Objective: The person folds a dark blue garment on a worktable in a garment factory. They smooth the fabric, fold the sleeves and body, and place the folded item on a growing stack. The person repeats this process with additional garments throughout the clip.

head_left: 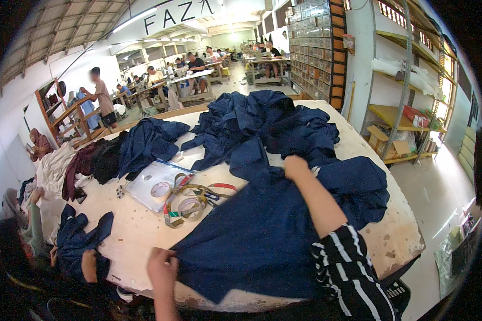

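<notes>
A dark navy garment [241, 241] is spread over the near part of the table, its lower edge reaching the front. My left hand [162, 267] pinches its left corner with curled fingers. At its upper end my right hand [296, 167] is closed on the cloth, the fingers partly hidden by the back of the hand. Beyond it rises a large crumpled heap of navy garments [251, 117]. More folded navy cloth [353, 187] lies right of my right forearm.
On the pale worn table [136, 241] lie a tape roll [160, 190], a coiled measuring tape [190, 208] and a clear plastic packet [144, 179]. Dark and white clothes [53, 166] pile at left. A co-worker's hand [89, 266] handles another navy garment [80, 230]. Shelving [401, 112] stands right.
</notes>
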Available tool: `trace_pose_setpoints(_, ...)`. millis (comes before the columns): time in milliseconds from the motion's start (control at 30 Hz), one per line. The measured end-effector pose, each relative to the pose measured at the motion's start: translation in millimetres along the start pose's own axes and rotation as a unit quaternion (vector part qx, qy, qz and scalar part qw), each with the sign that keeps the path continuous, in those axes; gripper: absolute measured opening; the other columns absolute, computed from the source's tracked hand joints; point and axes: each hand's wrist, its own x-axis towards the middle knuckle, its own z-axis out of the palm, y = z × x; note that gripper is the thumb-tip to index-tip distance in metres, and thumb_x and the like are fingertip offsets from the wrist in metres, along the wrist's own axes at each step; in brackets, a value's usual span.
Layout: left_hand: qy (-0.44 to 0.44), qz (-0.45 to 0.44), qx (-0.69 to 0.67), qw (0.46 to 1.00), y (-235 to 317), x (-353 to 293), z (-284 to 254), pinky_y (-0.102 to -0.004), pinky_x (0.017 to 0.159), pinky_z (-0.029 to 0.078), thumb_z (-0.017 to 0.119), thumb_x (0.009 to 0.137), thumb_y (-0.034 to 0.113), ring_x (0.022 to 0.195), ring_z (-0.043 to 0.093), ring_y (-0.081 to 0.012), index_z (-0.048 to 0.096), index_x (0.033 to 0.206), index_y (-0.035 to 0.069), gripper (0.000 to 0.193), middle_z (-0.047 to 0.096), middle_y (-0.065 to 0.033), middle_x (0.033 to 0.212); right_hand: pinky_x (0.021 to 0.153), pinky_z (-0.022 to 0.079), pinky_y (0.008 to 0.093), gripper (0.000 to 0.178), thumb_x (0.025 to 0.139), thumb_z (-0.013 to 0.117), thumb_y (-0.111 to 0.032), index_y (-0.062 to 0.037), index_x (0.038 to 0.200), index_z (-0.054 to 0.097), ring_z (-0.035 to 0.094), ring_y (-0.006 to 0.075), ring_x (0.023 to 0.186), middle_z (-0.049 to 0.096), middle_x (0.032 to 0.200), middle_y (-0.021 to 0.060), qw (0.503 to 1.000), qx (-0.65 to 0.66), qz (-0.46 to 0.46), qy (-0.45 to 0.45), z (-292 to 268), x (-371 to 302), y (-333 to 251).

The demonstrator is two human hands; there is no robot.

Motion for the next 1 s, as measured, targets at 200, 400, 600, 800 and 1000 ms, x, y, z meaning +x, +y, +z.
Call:
trace_pose_setpoints(200,0.077,-0.015,0.020,0.997,-19.8,11.1,-33.9,-0.0328,0.061,0.045,0.059,0.063,-0.007,0.067,0.055,-0.0276,0.058,0.070,-0.002,0.008,0.053,-0.0134,0.074,0.079,0.045,0.0356,0.032,0.061,0.052,0.010,-0.0010,0.091,0.058,0.058,0.0325,0.088,0.060,0.089,0.0188,0.886,0.326,-0.019,0.329,-114.0,-30.9,83.8)
trace_pose_setpoints(400,-0.014,-0.040,0.048,0.998,-45.6,-12.8,-6.6,-0.0380,0.068,0.044,0.061,0.063,-0.004,0.073,0.054,-0.0322,0.058,0.069,-0.001,0.008,0.053,-0.0149,0.075,0.078,0.048,0.0354,0.031,0.056,0.075,-0.003,-0.0051,0.085,0.067,0.062,0.0255,0.084,0.066,0.086,0.0109,0.994,0.072,-0.022,-0.078,-105.9,-173.0,174.0)
trace_pose_setpoints(600,-0.058,-0.017,0.087,0.994,-50.9,-30.2,-4.2,-0.0372,0.069,0.045,0.063,0.062,-0.002,0.075,0.056,-0.0312,0.061,0.071,0.001,0.010,0.056,-0.0150,0.076,0.075,0.049,0.0350,0.023,0.066,0.072,-0.005,-0.0040,0.089,0.066,0.062,0.0252,0.083,0.064,0.091,0.0110,0.978,0.175,0.110,-0.001,-128.4,-214.3,189.9)
trace_pose_setpoints(800,-0.024,0.014,0.076,0.997,-54.3,-39.8,-11.2,-0.0367,0.065,0.044,0.063,0.064,-0.001,0.070,0.055,-0.0295,0.060,0.072,0.001,0.009,0.056,-0.0143,0.075,0.074,0.049,0.0348,0.014,0.075,0.065,-0.010,-0.0036,0.088,0.064,0.062,0.0264,0.080,0.063,0.087,0.0126,0.965,0.245,-0.069,0.059,-143.9,-216.5,133.3)
trace_pose_setpoints(1000,0.003,-0.072,0.042,0.997,-48.8,-43.1,-24.1,-0.0332,0.060,0.044,0.062,0.067,-0.001,0.063,0.054,-0.0247,0.059,0.076,0.000,0.009,0.058,-0.0121,0.074,0.089,0.041,0.0475,0.016,0.076,0.066,-0.017,-0.0082,0.089,0.066,0.062,0.0292,0.085,0.065,0.091,0.0125,0.946,0.196,-0.241,0.092,-103.1,-210.5,83.5)
